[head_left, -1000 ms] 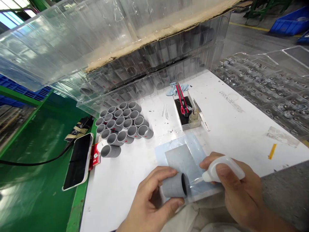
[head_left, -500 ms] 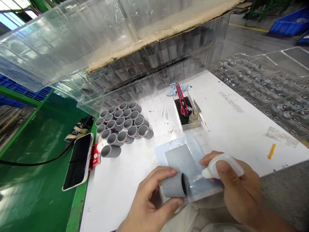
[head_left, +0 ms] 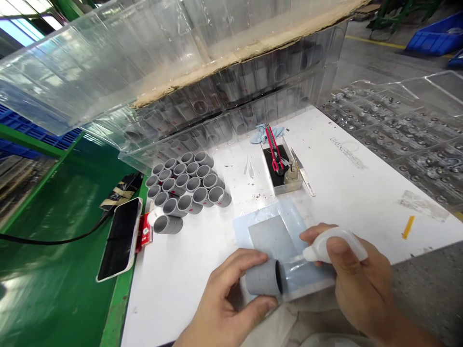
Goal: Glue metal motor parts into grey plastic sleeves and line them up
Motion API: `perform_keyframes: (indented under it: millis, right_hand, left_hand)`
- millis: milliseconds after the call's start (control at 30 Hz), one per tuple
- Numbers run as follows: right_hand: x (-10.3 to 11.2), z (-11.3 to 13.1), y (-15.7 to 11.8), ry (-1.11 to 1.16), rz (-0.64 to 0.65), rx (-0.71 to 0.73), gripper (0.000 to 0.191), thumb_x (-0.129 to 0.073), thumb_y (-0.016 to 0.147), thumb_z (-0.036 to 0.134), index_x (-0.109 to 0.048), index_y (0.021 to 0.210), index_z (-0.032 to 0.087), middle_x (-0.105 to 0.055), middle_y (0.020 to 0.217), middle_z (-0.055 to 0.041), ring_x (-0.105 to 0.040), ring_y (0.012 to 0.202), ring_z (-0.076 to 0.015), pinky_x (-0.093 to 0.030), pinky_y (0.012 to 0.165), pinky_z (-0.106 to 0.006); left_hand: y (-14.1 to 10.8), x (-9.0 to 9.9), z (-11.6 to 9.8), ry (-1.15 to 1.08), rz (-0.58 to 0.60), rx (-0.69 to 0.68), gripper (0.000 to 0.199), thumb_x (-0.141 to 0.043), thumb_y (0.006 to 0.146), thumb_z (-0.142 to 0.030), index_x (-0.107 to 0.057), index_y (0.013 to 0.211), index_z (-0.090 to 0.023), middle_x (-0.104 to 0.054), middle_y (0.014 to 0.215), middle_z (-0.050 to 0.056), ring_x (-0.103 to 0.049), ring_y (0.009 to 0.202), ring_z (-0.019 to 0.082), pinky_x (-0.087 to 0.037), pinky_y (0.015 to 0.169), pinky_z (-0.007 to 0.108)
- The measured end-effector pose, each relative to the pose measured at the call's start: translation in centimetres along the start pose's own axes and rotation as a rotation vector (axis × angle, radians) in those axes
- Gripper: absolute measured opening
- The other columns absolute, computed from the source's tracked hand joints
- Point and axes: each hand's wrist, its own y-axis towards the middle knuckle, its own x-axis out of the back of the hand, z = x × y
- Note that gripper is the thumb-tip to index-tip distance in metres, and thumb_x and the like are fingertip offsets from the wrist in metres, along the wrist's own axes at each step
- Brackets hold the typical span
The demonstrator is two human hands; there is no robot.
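Factory floor, green-painted (head_left: 54,231) at 9 o'clock, bare concrete beyond at 1 o'clock, with blue plastic crates (head_left: 437,38) there. White workbench (head_left: 347,168) fills the centre. Clear acrylic box (head_left: 108,62) of gray pipe couplings overhangs its far edge at 12 o'clock, with a cardboard strip (head_left: 235,53) along its rim. Clear tray of small metal parts (head_left: 401,130) sits at 2 o'clock.

On the bench: cluster of upright-lying gray PVC couplings (head_left: 191,185) at 10 o'clock; smartphone (head_left: 119,239) face-up on the green edge at 9 o'clock, red packet (head_left: 144,233) just beside it. At 12 o'clock, small clear tray (head_left: 280,178) holding a red utility knife (head_left: 275,154); steel spatula (head_left: 304,176) beside it; blue cloth (head_left: 269,134) behind. Yellow tape strip (head_left: 408,227) at 3 o'clock.

Nearest: pale blue sheet (head_left: 253,226) under a gray square (head_left: 271,238). Left hand (head_left: 231,299): fingers curled closed around a gray coupling (head_left: 263,278), held on its side above the sheet's near edge. Right hand (head_left: 358,279): fingers closed on a white squeeze bottle (head_left: 338,246), nozzle pointing at 9 o'clock, near the coupling's open end, not touching.
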Motion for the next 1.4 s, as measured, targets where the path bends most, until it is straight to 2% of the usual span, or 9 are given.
perform_keyframes:
  millis: [133,400,600,900,1067,1200,1300,1400]
  right_hand:
    - [-0.2,-0.7,-0.3,0.045,-0.027,-0.007,0.031,-0.050,0.110,0.043,-0.074,0.110,0.024,-0.074,0.106,-0.0041,-0.067,0.082,-0.0163,-0.047,0.058,-0.023]
    - [0.0,-0.8,-0.5,0.040,-0.011,0.001,0.032,-0.048,0.111,0.042,-0.074,0.112,0.024,-0.072,0.094,-0.0041,-0.066,0.083,-0.0186,-0.050,0.065,-0.026]
    - [0.1,-0.8,-0.5,0.042,-0.009,0.011,0.029,-0.050,0.110,0.041,-0.074,0.108,0.024,-0.074,0.105,-0.0048,-0.068,0.092,-0.0200,-0.051,0.065,-0.026]
    - [0.4,0.6,-0.1,0.064,0.067,0.003,0.030,-0.052,0.110,0.041,-0.072,0.099,0.022,-0.074,0.098,-0.0035,-0.063,0.071,-0.0130,-0.048,0.058,-0.022]
    - [0.3,0.2,-0.3,0.157,0.003,-0.058,0.040,-0.054,0.108,0.048,-0.074,0.094,0.018,-0.070,0.089,-0.0068,-0.058,0.064,-0.0126,-0.048,0.054,-0.022]
    - [0.0,-0.4,-0.5,0.198,-0.073,-0.083,0.042,-0.054,0.107,0.052,-0.077,0.097,0.017,-0.072,0.094,-0.0096,-0.063,0.072,-0.0165,-0.052,0.057,-0.024]
    - [0.0,-0.6,-0.7,0.122,-0.042,-0.069,0.040,-0.052,0.108,0.050,-0.076,0.102,0.018,-0.073,0.104,-0.0097,-0.066,0.079,-0.0183,-0.053,0.060,-0.025]
    - [0.1,-0.7,-0.8,0.075,-0.016,-0.031,0.033,-0.052,0.108,0.045,-0.075,0.106,0.021,-0.073,0.108,-0.0078,-0.068,0.084,-0.0194,-0.053,0.062,-0.026]
  left_hand:
    - [0.1,0.0,0.0,0.006,0.003,-0.008,0.045,-0.083,0.096,-0.033,-0.066,0.137,-0.042,-0.064,0.131,-0.003,-0.061,0.124,0.015,-0.046,0.105,0.017]
    - [0.1,0.2,0.0,0.039,-0.026,0.001,0.045,-0.086,0.094,-0.033,-0.068,0.135,-0.041,-0.066,0.131,-0.002,-0.062,0.122,0.016,-0.048,0.104,0.016]
    - [0.3,-0.1,-0.6,0.005,-0.047,-0.004,0.041,-0.087,0.093,-0.033,-0.071,0.131,-0.040,-0.067,0.128,-0.001,-0.064,0.119,0.017,-0.052,0.099,0.017]
    - [0.1,-0.1,-0.2,0.000,-0.052,0.010,0.043,-0.087,0.093,-0.033,-0.070,0.132,-0.039,-0.067,0.128,0.000,-0.063,0.120,0.017,-0.050,0.101,0.018]
    - [0.3,-0.1,0.0,-0.027,-0.082,-0.099,0.044,-0.085,0.095,-0.024,-0.069,0.135,-0.036,-0.067,0.128,0.005,-0.062,0.121,0.021,-0.052,0.099,0.023]
    - [0.4,-0.3,0.1,-0.054,-0.086,-0.130,0.039,-0.080,0.097,-0.015,-0.071,0.128,-0.036,-0.062,0.135,0.007,-0.061,0.123,0.023,-0.054,0.094,0.026]
    - [0.4,-0.3,0.0,-0.075,-0.071,-0.104,0.032,-0.079,0.097,-0.016,-0.072,0.122,-0.035,-0.062,0.138,0.007,-0.060,0.127,0.023,-0.052,0.100,0.028]
    - [0.4,-0.2,-0.1,-0.140,-0.053,-0.086,0.028,-0.075,0.101,-0.019,-0.070,0.124,-0.033,-0.065,0.135,0.007,-0.060,0.128,0.021,-0.050,0.102,0.026]
